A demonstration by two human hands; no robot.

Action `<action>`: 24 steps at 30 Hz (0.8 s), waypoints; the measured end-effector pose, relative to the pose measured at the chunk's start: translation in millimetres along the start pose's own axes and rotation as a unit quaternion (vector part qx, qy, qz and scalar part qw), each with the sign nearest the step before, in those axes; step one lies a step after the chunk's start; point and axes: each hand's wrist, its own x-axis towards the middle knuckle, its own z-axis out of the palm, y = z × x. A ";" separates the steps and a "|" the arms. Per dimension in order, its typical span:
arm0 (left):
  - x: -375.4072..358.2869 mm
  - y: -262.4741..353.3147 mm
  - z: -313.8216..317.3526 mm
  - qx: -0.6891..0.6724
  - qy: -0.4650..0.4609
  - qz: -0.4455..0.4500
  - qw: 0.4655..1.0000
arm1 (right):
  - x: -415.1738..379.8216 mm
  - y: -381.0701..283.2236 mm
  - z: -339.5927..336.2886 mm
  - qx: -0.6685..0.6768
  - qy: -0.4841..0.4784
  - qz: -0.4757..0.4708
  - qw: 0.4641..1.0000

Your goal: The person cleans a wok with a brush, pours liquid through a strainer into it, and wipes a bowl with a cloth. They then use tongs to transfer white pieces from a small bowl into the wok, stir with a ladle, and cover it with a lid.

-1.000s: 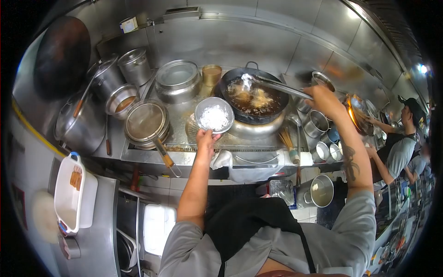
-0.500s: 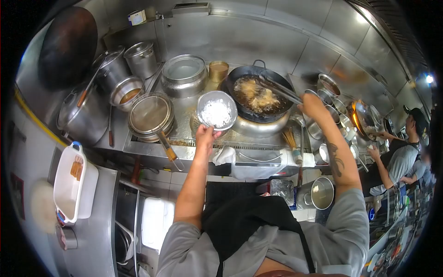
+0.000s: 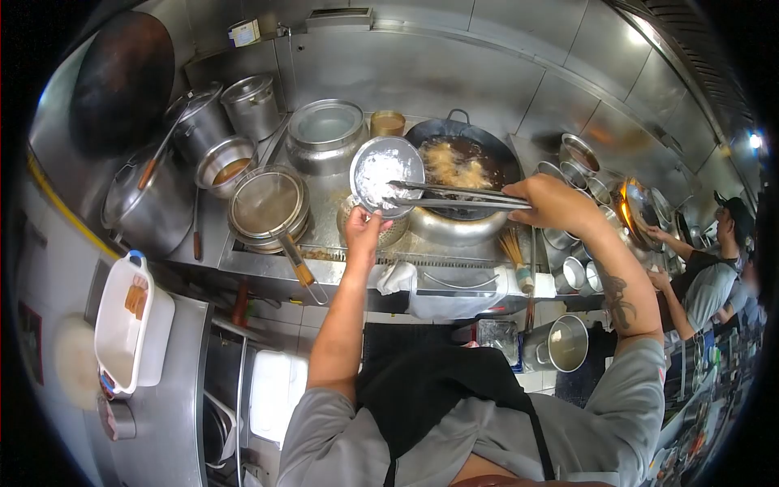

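Note:
My left hand [image 3: 363, 229] grips the near edge of a metal bowl [image 3: 413, 161], tilted towards me, with white powdery stuff [image 3: 380, 172] inside. Long metal tongs [image 3: 462, 197] are in my closed right hand [image 3: 553, 203], and their tips reach into the bowl at the powder. Whether the tips pinch anything is too small to tell. Just right of the bowl, golden pieces [image 3: 454, 167] bubble in dark oil in a black wok [image 3: 505, 154]. Below the bowl, a perforated ladle [image 3: 393, 235] is partly hidden by my hand.
A strainer [image 3: 268, 201] rests on a pot at left, near a lidded pot [image 3: 326, 130] and tall stockpots [image 3: 146, 203]. A bamboo brush [image 3: 514, 256] lies by the stove's front edge. At right, a co-worker [image 3: 714, 284] stands beside a flaming burner [image 3: 631, 207].
My right hand has swung the tongs from over the wok left and down into the bowl. The bowl has tipped slightly more towards me.

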 end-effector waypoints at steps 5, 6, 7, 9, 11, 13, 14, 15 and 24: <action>4.3 -5.5 -1.4 -0.016 0.026 -0.034 0.999 | -9.5 1.1 -5.6 -0.040 0.053 0.026 0.997; 5.4 -7.9 -1.0 -0.019 0.035 -0.040 0.998 | -11.6 4.3 -6.2 -0.044 0.073 0.027 0.996; 6.4 -11.8 -1.2 -0.023 0.045 -0.046 0.998 | -13.0 7.5 -6.7 -0.043 0.084 0.015 0.995; 7.6 -19.6 -2.6 -0.038 0.050 -0.067 0.996 | -15.0 14.7 -6.4 -0.039 0.107 -0.007 0.994; 8.2 -23.2 -0.7 -0.049 0.051 -0.083 0.994 | -18.1 24.3 -5.3 -0.033 0.114 0.006 0.993; 7.6 -26.2 0.8 -0.055 0.050 -0.093 0.993 | -21.3 28.1 -7.9 -0.029 0.123 0.026 0.992; 7.2 -27.2 1.7 -0.058 0.051 -0.102 0.992 | -24.3 27.5 -11.6 -0.027 0.128 0.041 0.991; 6.4 -28.3 2.6 -0.060 0.052 -0.111 0.991 | -27.9 27.3 -15.2 -0.026 0.132 0.056 0.989; 4.4 -36.3 12.6 -0.066 0.059 -0.158 0.983 | -56.8 61.5 -47.1 -0.042 0.211 0.134 0.967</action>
